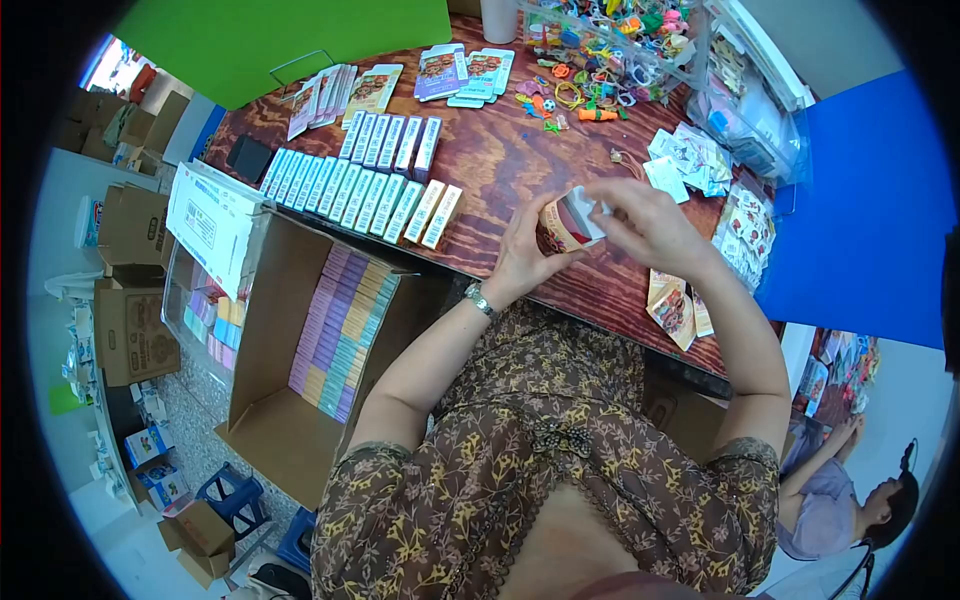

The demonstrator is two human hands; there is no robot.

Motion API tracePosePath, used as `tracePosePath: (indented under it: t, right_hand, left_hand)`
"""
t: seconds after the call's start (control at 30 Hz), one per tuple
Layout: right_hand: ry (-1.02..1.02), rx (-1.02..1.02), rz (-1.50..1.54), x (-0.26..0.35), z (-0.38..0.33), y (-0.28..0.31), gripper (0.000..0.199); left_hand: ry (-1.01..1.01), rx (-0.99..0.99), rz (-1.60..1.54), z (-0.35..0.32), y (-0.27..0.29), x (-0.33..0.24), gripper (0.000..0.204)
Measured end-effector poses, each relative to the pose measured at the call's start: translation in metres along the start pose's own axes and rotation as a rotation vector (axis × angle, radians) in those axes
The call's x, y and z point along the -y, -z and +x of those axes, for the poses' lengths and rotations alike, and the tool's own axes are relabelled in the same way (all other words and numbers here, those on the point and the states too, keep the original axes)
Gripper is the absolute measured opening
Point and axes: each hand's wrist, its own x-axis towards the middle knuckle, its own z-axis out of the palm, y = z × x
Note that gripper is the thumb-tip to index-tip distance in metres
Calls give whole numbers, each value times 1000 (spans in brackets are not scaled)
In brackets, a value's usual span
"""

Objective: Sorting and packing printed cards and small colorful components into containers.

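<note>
In front of me, over the near edge of the table, my left hand (522, 245) is wrapped round a small open carton (556, 232) with a yellowish and dark red printed side. The carton is tilted, its open end toward the right. At that opening my right hand (655, 225) has its fingers bent together, touching the rim. White shows in the opening, either a flap or a packet; I cannot tell which. Whatever lies between the right fingertips is hidden. Below the right forearm lie several orange-tan printed sachets (672, 310) at the table edge.
Rows of filled small boxes (350, 195) stand left on the wooden table (500, 150), with flat cartons (440, 72) behind. A clear bin of small toys (620, 40) stands at the back. White packets (690, 160) lie right. A cardboard box (270, 400) of packed cartons sits lower left; another person (830, 500) is far right.
</note>
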Motion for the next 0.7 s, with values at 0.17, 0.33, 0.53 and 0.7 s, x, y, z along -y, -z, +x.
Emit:
tracePosePath:
  t: [0.17,0.33,0.53,0.7]
  right_hand:
    - [-83,-365,90,6,9,-20,26]
    - [3,-397,-92,-3,3,-39,27]
    - [-148,-480,-343,3,4,-53,31]
    - [-205,-572,-271,-9,-8,-65,20]
  left_hand:
    - [-57,-122,114,-1,5,6,92]
    - [-106,-221,155,0,-11,0,90]
    - [-50,-228,270,-4,-23,-5,84]
    - [-18,-182,241,-10,-33,1,88]
